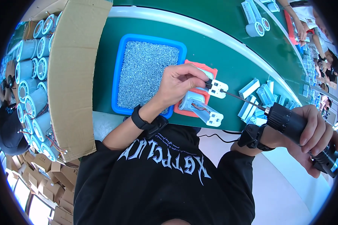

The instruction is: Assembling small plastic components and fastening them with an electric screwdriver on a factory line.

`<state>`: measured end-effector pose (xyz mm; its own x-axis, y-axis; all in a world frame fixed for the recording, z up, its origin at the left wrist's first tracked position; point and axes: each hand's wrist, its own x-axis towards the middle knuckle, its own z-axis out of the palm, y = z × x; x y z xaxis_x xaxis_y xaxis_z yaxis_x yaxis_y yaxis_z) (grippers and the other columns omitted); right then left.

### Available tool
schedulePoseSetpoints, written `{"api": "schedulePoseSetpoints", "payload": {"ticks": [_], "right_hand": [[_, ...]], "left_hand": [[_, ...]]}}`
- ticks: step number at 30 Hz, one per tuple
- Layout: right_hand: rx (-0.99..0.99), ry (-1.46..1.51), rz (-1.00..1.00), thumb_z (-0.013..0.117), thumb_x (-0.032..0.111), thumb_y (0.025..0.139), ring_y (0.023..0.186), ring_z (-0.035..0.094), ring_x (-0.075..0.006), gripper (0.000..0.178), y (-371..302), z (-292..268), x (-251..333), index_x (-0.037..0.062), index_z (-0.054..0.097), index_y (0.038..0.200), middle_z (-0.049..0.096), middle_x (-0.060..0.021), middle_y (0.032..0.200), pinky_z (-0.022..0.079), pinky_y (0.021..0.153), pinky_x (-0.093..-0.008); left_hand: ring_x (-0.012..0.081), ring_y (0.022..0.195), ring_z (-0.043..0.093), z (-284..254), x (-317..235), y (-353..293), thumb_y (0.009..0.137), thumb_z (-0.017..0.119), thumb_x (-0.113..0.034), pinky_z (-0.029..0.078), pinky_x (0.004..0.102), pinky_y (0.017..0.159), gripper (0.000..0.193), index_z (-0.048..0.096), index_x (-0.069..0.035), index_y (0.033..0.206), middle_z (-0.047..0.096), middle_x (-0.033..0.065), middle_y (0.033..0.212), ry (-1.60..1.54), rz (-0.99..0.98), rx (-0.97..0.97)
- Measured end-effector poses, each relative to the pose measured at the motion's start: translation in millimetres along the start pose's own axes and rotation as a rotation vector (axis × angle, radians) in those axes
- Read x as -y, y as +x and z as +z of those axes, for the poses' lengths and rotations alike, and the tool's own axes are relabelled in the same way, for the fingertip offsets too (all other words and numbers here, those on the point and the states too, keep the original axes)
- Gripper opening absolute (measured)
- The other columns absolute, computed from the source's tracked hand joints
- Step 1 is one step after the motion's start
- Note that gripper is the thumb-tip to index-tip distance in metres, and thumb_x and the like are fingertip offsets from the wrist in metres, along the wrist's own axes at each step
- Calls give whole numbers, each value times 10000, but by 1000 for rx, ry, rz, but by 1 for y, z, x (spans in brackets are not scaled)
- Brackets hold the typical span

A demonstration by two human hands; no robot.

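Observation:
My left hand (178, 83) is closed in a pinch on a small black part (209, 83) beside a white slotted end plate (218, 89). The plate belongs to a light-blue fan housing, partly hidden by that hand. In a closed grip, my right hand (312, 129) holds a black electric screwdriver (285, 119) sideways. Its long thin bit (244, 99) points left, with the tip at the white plate. Nearer to me, a second light-blue housing (203, 109) with coloured wires lies in an orange-red holder (186, 113).
A blue tray (115, 84) of small silver screws (148, 69) stands left of the holder. Farther left, a cardboard box (75, 78) holds several round fan housings (35, 101). Loose light-blue parts (266, 93) lie at right. Other people work beyond the green table (221, 41).

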<state>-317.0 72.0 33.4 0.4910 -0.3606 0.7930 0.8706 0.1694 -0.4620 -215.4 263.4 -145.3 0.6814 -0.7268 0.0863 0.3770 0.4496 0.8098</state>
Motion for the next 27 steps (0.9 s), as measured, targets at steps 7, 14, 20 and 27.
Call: {"api": "schedulePoseSetpoints", "payload": {"ticks": [7,14,20,27], "right_hand": [[-1,13,-6,738,394,674,440,573,-117,535,1,-1,-3,45,555,1036,587,-26,632,546,443,-236],[106,-111,115,682,593,664,492,612,-109,624,-1,4,-2,110,564,1042,607,-17,657,555,513,-220],[361,-112,286,718,526,692,524,621,-131,642,1,13,-19,130,499,1148,607,-47,718,560,512,-243],[470,-102,349,734,382,749,547,623,-181,642,2,20,-31,146,407,1250,602,-85,751,564,492,-288]], "left_hand": [[121,729,615,2,4,-7,760,658,46,506,223,668,109,643,18,864,637,83,813,-29,42,-53],[199,788,637,-12,-27,7,716,698,-13,510,279,704,207,645,-13,915,645,112,883,701,323,125],[263,1000,574,-6,-19,2,664,726,-70,441,367,859,333,644,-80,987,618,79,1050,1009,260,190],[251,1059,540,-6,-10,0,641,726,-48,394,382,919,388,641,-102,1015,600,39,1103,1035,114,218]]}}
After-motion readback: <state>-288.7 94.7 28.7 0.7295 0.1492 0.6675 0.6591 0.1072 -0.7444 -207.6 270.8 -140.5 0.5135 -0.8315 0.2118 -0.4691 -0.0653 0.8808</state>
